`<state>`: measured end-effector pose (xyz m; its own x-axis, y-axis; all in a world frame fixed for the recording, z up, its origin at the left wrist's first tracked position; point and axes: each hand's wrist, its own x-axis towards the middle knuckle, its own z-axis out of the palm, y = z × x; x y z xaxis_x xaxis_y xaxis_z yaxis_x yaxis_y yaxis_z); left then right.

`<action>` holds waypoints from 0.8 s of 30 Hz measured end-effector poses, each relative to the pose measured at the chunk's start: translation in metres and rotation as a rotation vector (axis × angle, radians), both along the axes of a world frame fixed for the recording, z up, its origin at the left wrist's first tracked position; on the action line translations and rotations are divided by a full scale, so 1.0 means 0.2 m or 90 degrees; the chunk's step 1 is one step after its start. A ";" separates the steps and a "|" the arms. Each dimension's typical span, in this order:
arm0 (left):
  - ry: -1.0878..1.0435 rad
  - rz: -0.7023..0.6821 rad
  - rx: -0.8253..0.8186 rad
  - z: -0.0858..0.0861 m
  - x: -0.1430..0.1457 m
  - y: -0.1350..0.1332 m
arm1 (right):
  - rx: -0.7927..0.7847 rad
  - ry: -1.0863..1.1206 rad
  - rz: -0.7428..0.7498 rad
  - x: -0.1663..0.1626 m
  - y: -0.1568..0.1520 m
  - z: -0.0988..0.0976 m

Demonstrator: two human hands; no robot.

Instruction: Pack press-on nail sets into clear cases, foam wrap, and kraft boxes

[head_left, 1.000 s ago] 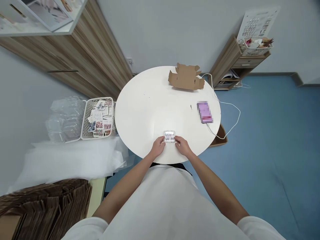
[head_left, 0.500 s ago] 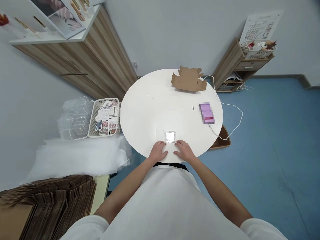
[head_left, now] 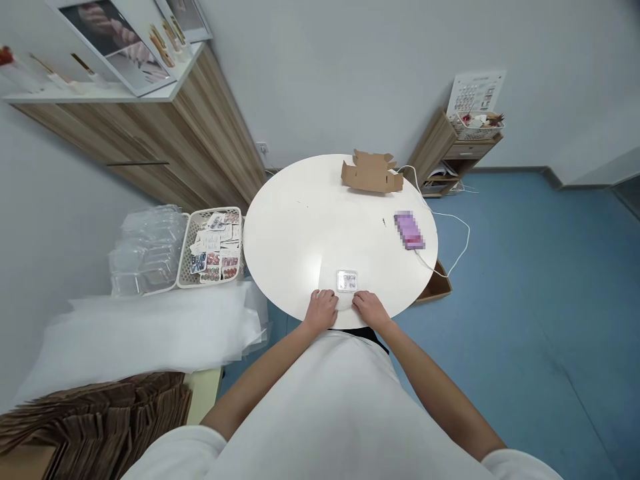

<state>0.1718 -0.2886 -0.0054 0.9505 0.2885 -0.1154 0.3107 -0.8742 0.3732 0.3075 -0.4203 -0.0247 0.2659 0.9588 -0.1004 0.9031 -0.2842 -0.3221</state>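
Note:
A small clear plastic case (head_left: 347, 281) with rows of small purplish pieces inside lies near the front edge of the white oval table. Under it is a thin, whitish translucent sheet (head_left: 330, 267), barely visible against the tabletop. My left hand (head_left: 321, 311) is at the sheet's near left side, fingers curled together over its edge. At the near right side my right hand (head_left: 371, 309) has its fingers bent onto the same edge. Neither hand touches the case, which lies just beyond and between them. The thumbs are partly hidden.
On the table (head_left: 285, 233) are an unfolded brown carton (head_left: 373, 175) and a blurred purple device (head_left: 409, 231) with a white cable. To the left stand a basket of packaged cards (head_left: 213, 247), clear plastic trays (head_left: 150, 250), white sheets (head_left: 150, 327) and folded cardboard (head_left: 110, 413).
Both hands have closed from spread fingers to curled ones at the sheet's near edge. The view has shifted slightly, and the glare on the case has gone, showing its contents.

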 end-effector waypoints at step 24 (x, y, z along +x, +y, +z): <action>0.079 0.297 -0.115 -0.09 0.09 0.17 | -0.084 0.140 -0.378 0.12 0.02 -0.01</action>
